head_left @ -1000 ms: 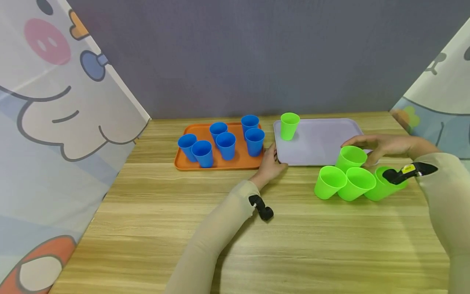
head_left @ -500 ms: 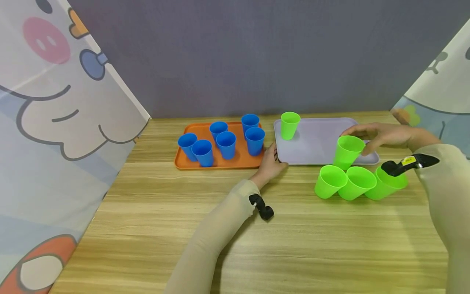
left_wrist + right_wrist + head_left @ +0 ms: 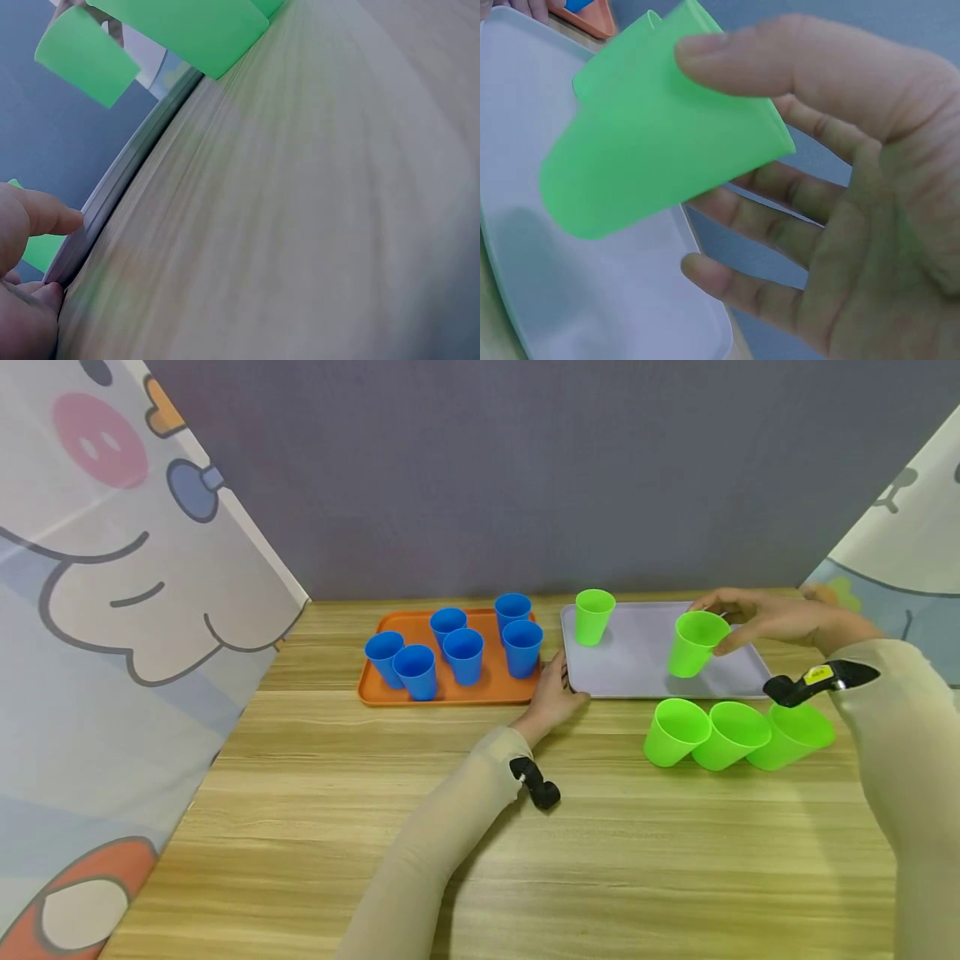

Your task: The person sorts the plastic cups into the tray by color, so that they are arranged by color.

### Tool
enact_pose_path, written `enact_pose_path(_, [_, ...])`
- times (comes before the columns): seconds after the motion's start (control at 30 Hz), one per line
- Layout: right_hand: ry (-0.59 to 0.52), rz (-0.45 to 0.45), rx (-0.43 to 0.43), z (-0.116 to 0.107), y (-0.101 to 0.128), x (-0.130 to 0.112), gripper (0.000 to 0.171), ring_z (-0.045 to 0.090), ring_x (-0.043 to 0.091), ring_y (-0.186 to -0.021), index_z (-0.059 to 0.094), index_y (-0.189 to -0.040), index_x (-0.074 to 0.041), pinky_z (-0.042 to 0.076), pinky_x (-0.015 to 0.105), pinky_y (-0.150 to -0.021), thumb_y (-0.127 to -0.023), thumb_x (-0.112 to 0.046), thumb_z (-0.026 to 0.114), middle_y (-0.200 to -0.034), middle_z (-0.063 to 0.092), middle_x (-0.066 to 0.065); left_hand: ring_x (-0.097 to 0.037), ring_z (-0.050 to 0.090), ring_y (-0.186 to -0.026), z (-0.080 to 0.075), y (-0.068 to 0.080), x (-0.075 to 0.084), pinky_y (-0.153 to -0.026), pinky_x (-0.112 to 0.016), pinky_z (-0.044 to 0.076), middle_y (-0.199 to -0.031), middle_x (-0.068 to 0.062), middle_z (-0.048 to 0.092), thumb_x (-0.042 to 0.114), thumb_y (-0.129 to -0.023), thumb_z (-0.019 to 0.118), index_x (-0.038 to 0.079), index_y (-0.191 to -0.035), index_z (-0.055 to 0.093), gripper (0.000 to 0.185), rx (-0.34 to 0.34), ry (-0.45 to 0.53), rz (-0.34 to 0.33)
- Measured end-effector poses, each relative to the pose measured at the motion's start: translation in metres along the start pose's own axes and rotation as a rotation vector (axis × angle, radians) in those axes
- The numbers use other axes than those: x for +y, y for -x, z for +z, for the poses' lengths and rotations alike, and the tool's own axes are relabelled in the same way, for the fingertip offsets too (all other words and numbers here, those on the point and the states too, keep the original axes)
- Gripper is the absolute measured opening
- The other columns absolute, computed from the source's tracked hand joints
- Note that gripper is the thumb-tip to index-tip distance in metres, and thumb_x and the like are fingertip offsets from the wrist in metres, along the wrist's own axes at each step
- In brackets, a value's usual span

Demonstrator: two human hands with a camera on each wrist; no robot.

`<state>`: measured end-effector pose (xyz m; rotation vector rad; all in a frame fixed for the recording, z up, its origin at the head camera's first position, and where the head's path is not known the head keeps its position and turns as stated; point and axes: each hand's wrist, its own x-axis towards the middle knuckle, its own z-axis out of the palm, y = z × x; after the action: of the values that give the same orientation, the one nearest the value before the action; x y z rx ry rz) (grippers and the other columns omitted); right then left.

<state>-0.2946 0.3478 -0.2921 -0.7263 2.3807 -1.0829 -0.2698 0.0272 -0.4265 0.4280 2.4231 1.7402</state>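
Head view counts five green cups: the right hand (image 3: 780,620) pinches one green cup (image 3: 694,643) above the grey tray (image 3: 645,672), one stands on it, three rest on the desk (image 3: 600,827). Six blue cups fill the orange tray (image 3: 442,692). The left hand (image 3: 553,689), its grip relaxed, touches the grey tray's corner.

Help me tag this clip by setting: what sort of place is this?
Probably a staged tabletop recording booth, not a home kitchen: a bare wooden table, cartoon-printed curtains screening both sides, a plain grey backdrop, and colour-sorted cups on an orange tray and a grey tray.
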Motion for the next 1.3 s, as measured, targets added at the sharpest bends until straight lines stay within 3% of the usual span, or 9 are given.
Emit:
enact_pose_path(0.17, [0.007, 0.050, 0.074, 0.001, -0.011, -0.006, 0.053, 0.061, 0.017, -0.100, 0.048, -0.134, 0.000, 0.050, 0.023, -0.082, -0.087, 0.003, 0.072, -0.115, 0.058, 0.005, -0.026, 0.039, -0.140, 0.001, -0.001, -0.001, -0.109, -0.025, 0.038, -0.155, -0.018, 0.033, -0.010, -0.084, 0.069, 0.000, -0.157, 0.021, 0.088, 0.002, 0.003, 0.005])
enact_pose_path(0.53, [-0.005, 0.186, 0.212, 0.007, -0.033, -0.013, 0.058, 0.063, 0.012, -0.092, 0.044, -0.135, -0.002, 0.056, 0.027, -0.078, -0.087, -0.004, 0.075, -0.112, 0.057, 0.008, -0.026, 0.039, -0.140, 0.001, 0.003, 0.002, -0.109, -0.026, 0.038, -0.156, -0.018, 0.033, -0.009, -0.083, 0.070, 0.000, -0.157, 0.023, 0.088, 0.012, -0.001, -0.017])
enact_pose_path(0.87, [-0.059, 0.262, 0.308, 0.014, -0.052, -0.013, 0.061, 0.061, 0.010, -0.087, 0.044, -0.135, -0.005, 0.054, 0.024, -0.075, -0.085, -0.010, 0.078, -0.110, 0.058, 0.004, -0.028, 0.040, -0.139, 0.002, 0.003, 0.002, -0.109, -0.027, 0.038, -0.154, -0.019, 0.035, -0.010, -0.083, 0.069, -0.002, -0.156, 0.024, 0.086, 0.012, -0.006, 0.012])
enact_pose_path(1.17, [-0.102, 0.289, 0.322, 0.021, -0.066, -0.009, 0.067, 0.058, 0.006, -0.088, 0.036, -0.141, -0.001, 0.053, 0.020, -0.079, -0.088, -0.015, 0.075, -0.134, 0.042, 0.023, -0.027, 0.040, -0.140, 0.002, 0.004, 0.002, -0.109, -0.026, 0.039, -0.156, -0.018, 0.034, -0.009, -0.083, 0.071, -0.002, -0.156, 0.023, 0.088, 0.017, -0.003, 0.001])
enact_pose_path(1.3, [-0.137, 0.299, 0.343, 0.023, -0.070, -0.006, 0.067, 0.058, 0.005, -0.087, 0.035, -0.140, -0.001, 0.054, 0.022, -0.083, -0.088, -0.014, 0.076, -0.133, 0.040, 0.024, -0.027, 0.040, -0.139, 0.002, 0.004, 0.002, -0.109, -0.025, 0.039, -0.155, -0.018, 0.035, -0.008, -0.083, 0.071, -0.002, -0.156, 0.023, 0.087, 0.020, -0.010, -0.002])
